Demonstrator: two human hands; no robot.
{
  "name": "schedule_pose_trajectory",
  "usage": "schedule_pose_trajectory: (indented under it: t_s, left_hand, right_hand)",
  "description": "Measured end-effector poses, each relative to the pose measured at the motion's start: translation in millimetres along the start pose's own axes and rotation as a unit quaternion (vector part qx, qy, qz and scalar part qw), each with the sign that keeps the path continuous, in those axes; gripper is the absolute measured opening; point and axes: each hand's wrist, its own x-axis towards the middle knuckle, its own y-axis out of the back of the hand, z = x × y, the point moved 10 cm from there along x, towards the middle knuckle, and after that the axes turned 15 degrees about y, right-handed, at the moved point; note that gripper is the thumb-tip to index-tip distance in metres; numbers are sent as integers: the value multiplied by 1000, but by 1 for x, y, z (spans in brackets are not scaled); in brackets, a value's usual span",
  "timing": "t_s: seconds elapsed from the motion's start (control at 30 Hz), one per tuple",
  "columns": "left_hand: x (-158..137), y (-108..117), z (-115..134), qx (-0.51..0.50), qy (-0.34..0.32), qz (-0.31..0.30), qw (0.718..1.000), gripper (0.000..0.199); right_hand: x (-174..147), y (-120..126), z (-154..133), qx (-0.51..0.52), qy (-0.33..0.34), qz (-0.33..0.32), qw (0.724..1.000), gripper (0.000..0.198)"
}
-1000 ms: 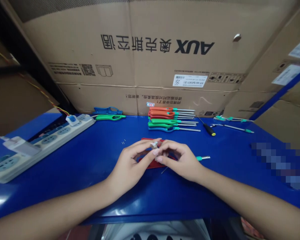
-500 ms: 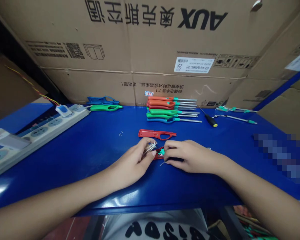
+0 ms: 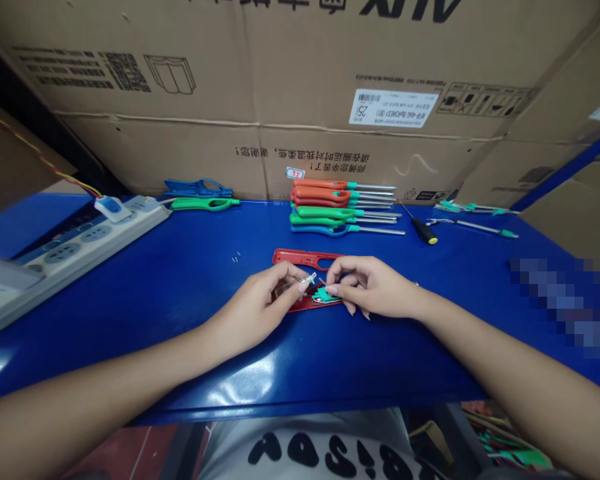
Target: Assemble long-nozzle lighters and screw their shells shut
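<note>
A printed cardboard sheet (image 3: pixel 260 127) stands as the back wall of the workspace, its lettering upside down to me, and below it I have a glossy blue desk (image 3: pixel 190 273). Both forearms come in from the near corners and angle toward the middle, wrists low over the desk. My left hand (image 3: pixel 265 300) lies thumb-side up, thumb and fingers closed around a small clear cartridge (image 3: pixel 305 283) with its white tip pointing right. My right hand (image 3: pixel 373 285) arches palm down just beside it, thumb and forefinger pinched on a thin rod (image 3: pixel 322 282), the other fingers loosely curled; the hands are near but apart. Beneath them I see a red shell half (image 3: pixel 301 306) with a green insert (image 3: pixel 321 295) in it, and just beyond lies a second red shell half (image 3: pixel 297 257), partly behind the right hand. Farther back sits a stack of lighters (image 3: pixel 325 213) with orange, green and blue handles, a screwdriver (image 3: pixel 424 231) to its right. A white power strip (image 3: pixel 83 243) runs along the left, and a few tiny pins (image 3: pixel 236 259) lie between it and the red parts.
</note>
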Motion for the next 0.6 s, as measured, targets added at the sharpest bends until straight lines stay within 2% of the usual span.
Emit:
schedule_pose_trajectory:
  t_s: [0.27,0.6]
  left_hand:
    - [5,-5,-8,-63,32,-38,997,23]
    - [6,-10,-11,-90,34,-67,993,25]
  right_hand:
    - [7,3,4,69,31,-10,997,40]
    - [8,1,-3,67,80,-26,994,35]
